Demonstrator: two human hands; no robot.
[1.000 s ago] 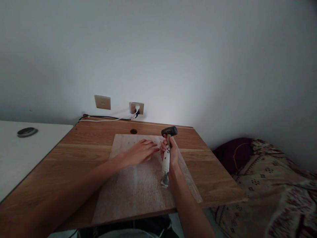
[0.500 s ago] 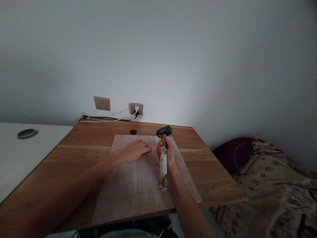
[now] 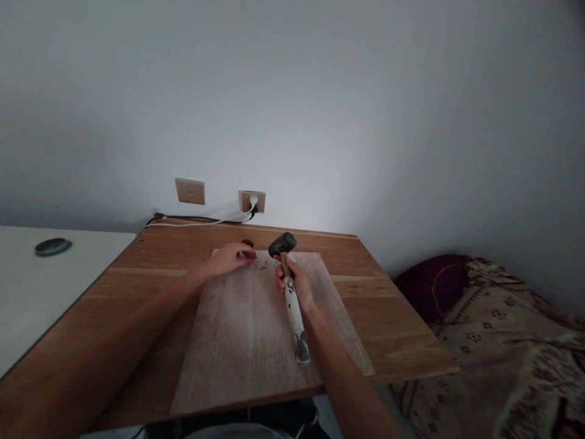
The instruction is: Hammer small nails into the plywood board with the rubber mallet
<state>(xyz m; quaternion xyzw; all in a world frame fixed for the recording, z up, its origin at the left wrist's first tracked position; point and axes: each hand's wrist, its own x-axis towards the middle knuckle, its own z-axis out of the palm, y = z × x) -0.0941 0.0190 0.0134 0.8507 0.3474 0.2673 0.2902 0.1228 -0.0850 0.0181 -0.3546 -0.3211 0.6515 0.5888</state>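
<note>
My right hand (image 3: 292, 285) is wrapped round the white, paint-stained handle of a hammer (image 3: 291, 292) close under its dark head, which stands a little above a pale wooden board (image 3: 237, 341) lying on the brown desk (image 3: 150, 268). My left hand (image 3: 228, 258) rests at the board's far edge, fingers curled together in a pinch on something too small to make out. A few tiny dark bits, perhaps nails (image 3: 264, 264), lie on the board between my hands.
A wall socket (image 3: 251, 200) with a white plug and cables sits behind the desk, beside a blank plate (image 3: 189, 191). A white table (image 3: 27, 286) at left carries a dark round lid (image 3: 53, 246). A patterned bedcover (image 3: 498, 347) lies at right.
My left hand slid from the board's middle to its far edge and curled from flat into a pinch. My right hand moved left with the hammer, its head tilting left.
</note>
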